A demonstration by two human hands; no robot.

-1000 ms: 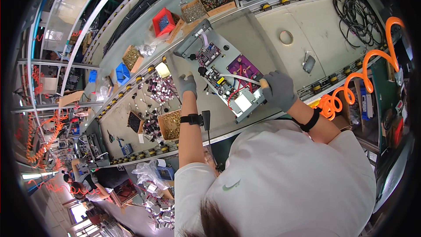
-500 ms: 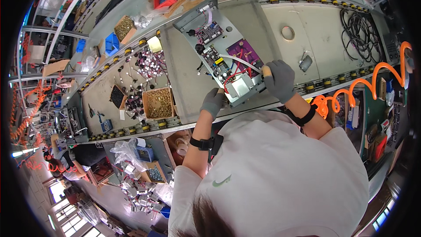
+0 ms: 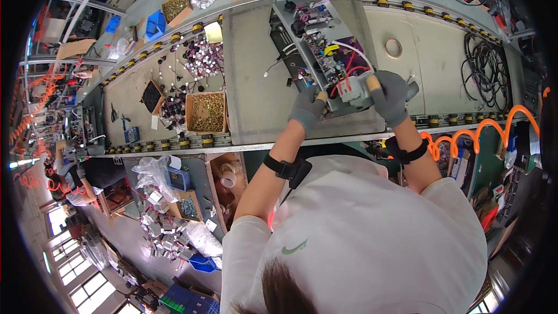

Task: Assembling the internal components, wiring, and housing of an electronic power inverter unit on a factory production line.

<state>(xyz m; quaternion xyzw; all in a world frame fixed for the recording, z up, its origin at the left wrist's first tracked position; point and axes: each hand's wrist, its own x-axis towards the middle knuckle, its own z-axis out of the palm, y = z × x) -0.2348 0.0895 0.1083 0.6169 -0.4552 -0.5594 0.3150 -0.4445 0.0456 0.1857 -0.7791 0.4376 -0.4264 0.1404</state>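
Note:
An open grey metal chassis (image 3: 307, 59) is held at a tilt over the grey work board (image 3: 250, 102), its far end pointing away from me. Inside are circuit boards, a purple board (image 3: 351, 52), red wires, a white cable and a pale boxy component (image 3: 352, 89) at the near end. My left hand (image 3: 307, 109), gloved in grey, grips the near left corner with the thumb on top. At the near right corner, my gloved right hand (image 3: 388, 97) is closed on the chassis edge; its fingers underneath are hidden. Loose wire ends (image 3: 273, 70) hang out on the left side.
Left of the board are a box of brass-coloured parts (image 3: 208, 113), a pile of white connectors (image 3: 202, 58) and a small dark-filled box (image 3: 153, 96). To the right lie a tape roll (image 3: 393, 48) and coiled black cable (image 3: 485, 72). An orange coiled hose (image 3: 488, 125) hangs near the front edge.
Both hands have lifted and tilted the chassis, shifting it to the right. Its left side and the dark part beneath now show. My view has shifted slightly too.

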